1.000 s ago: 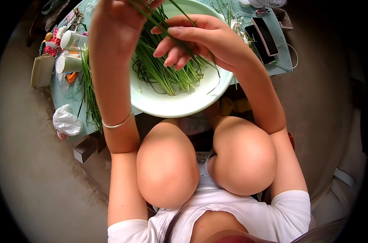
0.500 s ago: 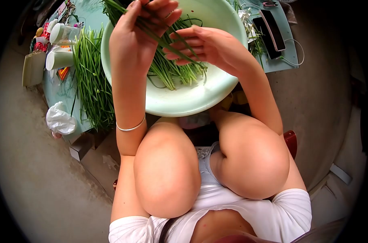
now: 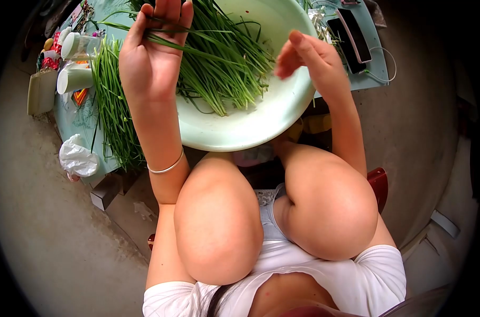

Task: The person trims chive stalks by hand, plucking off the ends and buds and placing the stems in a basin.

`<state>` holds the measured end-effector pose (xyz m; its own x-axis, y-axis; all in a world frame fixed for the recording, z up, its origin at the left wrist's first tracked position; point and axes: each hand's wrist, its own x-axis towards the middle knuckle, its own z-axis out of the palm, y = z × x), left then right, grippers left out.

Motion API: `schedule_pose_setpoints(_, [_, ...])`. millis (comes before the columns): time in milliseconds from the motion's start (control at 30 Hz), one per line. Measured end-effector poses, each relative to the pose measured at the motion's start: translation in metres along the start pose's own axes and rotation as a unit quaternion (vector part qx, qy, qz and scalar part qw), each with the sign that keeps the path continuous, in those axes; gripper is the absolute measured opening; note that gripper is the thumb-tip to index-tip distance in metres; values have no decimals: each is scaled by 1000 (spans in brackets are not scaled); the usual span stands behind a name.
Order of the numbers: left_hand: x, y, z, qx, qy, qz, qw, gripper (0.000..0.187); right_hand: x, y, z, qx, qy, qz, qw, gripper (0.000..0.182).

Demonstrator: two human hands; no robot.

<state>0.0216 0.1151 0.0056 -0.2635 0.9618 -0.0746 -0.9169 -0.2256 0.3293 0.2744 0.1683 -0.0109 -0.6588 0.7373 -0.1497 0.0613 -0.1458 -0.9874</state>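
Over the near side of the pale green basin (image 3: 240, 145), a few long green blades (image 3: 168, 43) lie across the fingers of the left hand (image 3: 158, 63), which is palm up and loosely spread, its thumb off to one side. On the basin's other side the right hand (image 3: 322, 61) is lifted and blurred, thumb apart from its bent fingers, with nothing visible in it. The step in hand looks like handling a few blades above the heap of stalks (image 3: 219, 68) that lies in the basin, cut ends toward the person. Taking hold of such thin, bendy blades would call for a light pinch with the fingertips. Counted up, there are two hands, one basin and two lots of greens, the second bunch (image 3: 116, 105) lying along the left edge of the tabletop (image 3: 71, 120). Near it are two cup-like containers (image 3: 79, 78) and one crumpled white bag (image 3: 79, 157); to the right, two phones (image 3: 357, 39) overlap beside one white cable (image 3: 395, 66). Single blades are too tangled to count.
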Motion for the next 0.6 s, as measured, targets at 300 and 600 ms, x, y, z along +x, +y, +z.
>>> schedule_pose_setpoints(300, [1, -5, 3, 43, 13, 15, 999, 25, 3, -6, 34, -24, -50, -36, 998, 22])
schedule_pose_setpoints(600, [1, 2, -3, -10, 30, 35, 999, 26, 0, -7, 18, 23, -36, -57, 997, 22])
